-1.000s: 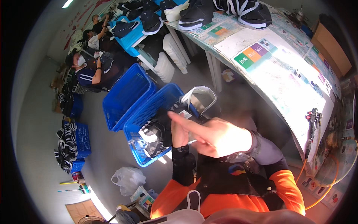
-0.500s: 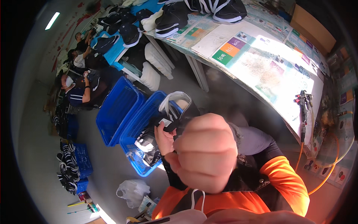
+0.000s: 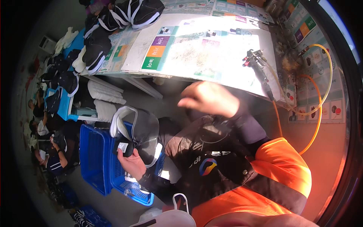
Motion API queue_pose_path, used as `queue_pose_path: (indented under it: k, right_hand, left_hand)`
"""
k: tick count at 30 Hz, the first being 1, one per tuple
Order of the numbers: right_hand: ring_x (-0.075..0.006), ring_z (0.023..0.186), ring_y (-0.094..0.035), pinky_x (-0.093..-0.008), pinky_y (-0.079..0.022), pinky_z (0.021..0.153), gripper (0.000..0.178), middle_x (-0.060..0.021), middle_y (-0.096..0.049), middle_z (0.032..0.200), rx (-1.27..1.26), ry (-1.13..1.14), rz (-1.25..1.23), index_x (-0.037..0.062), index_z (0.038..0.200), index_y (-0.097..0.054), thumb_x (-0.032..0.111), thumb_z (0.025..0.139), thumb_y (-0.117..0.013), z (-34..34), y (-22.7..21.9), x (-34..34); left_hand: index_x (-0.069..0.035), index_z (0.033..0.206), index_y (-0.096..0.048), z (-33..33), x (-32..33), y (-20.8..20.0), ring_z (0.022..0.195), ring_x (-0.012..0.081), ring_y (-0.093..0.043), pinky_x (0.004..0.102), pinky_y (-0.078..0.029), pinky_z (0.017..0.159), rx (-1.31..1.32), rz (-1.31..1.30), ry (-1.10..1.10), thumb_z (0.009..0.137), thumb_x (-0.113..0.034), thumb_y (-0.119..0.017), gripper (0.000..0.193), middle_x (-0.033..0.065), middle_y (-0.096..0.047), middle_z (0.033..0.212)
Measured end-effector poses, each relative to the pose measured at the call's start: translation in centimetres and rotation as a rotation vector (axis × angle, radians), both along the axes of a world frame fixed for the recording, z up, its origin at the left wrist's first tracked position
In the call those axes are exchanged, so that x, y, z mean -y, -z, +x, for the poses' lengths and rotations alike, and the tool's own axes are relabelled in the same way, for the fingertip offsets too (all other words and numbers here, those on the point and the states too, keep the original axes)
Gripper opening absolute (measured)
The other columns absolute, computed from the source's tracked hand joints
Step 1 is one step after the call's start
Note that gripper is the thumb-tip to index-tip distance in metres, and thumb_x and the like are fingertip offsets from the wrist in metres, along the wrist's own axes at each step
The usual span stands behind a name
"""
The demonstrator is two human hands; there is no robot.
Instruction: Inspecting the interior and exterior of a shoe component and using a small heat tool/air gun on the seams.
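My left hand (image 3: 130,163) grips a grey-black shoe upper with white lining (image 3: 141,132), held over the blue plastic crates (image 3: 99,162). My right hand (image 3: 208,99) hangs empty, fingers loosely curled, near the black spray gun (image 3: 257,64) on the paper-covered table (image 3: 211,49).

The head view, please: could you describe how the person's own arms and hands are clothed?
Both hands are bare, without gloves: the left hand and the right hand. The right forearm wears a dark, close-fitting sleeve under a bright orange jacket sleeve. The left wrist emerges from a dark cuff.
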State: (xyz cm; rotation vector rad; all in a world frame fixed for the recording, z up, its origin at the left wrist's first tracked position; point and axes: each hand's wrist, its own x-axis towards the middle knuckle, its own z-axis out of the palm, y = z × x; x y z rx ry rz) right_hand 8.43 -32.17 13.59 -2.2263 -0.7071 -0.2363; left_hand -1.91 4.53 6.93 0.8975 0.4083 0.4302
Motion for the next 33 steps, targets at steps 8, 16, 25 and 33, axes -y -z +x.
queue_pose_path:
  k: [8, 16, 25, 33]
  right_hand:
    - [-0.0438, 0.106, -0.065, -0.0473, -0.053, 0.096, 0.053, -0.0270, -0.066, 0.114, 0.332, 0.994, -0.600, -0.0029, 0.128, -0.060, 0.022, 0.085, -0.079, 3.5, 8.2, 23.4]
    - [-0.0492, 0.102, -0.064, -0.0514, -0.054, 0.092, 0.040, -0.0301, -0.065, 0.108, 0.067, 0.834, -0.527, -0.0074, 0.105, -0.062, 0.013, 0.074, -0.077, 5.7, 9.9, 26.9]
    - [-0.0421, 0.090, -0.072, -0.0463, -0.058, 0.080, 0.032, -0.0259, -0.073, 0.096, -0.034, 1.037, -0.247, -0.0016, 0.105, -0.073, 0.020, 0.081, -0.076, 5.3, 6.7, 23.6]
    - [-0.0126, 0.074, -0.063, -0.0248, -0.055, 0.065, 0.047, -0.0065, -0.069, 0.101, -0.403, 0.435, 0.997, -0.0017, 0.134, -0.058, 0.010, 0.088, -0.062, -3.6, 3.9, 14.8]
  left_hand:
    - [-0.004, 0.101, -0.063, 8.8, 4.4, -7.1, 0.061, 0.0159, -0.047, 0.0300, -0.037, 0.060, 0.122, 0.016, 0.270, 0.107, -0.032, -0.057, 0.029, 0.0050, -0.064, 0.081]
    - [0.002, 0.130, -0.057, 20.5, 11.8, -11.2, 0.078, 0.0242, -0.069, 0.0311, -0.054, 0.063, 0.270, 0.158, 0.627, 0.104, -0.026, -0.062, 0.039, 0.0124, -0.069, 0.100]
    - [0.002, 0.099, -0.065, 30.2, 21.6, -10.4, 0.050, 0.0184, -0.066, 0.0274, -0.048, 0.045, 0.141, 0.599, 0.831, 0.102, -0.031, -0.061, 0.034, 0.0183, -0.075, 0.077]
    - [0.000, 0.103, -0.067, 36.6, 26.3, -5.5, 0.058, 0.0198, -0.067, 0.0299, -0.050, 0.054, -0.048, 0.706, 0.954, 0.103, -0.036, -0.055, 0.038, 0.0155, -0.075, 0.080]
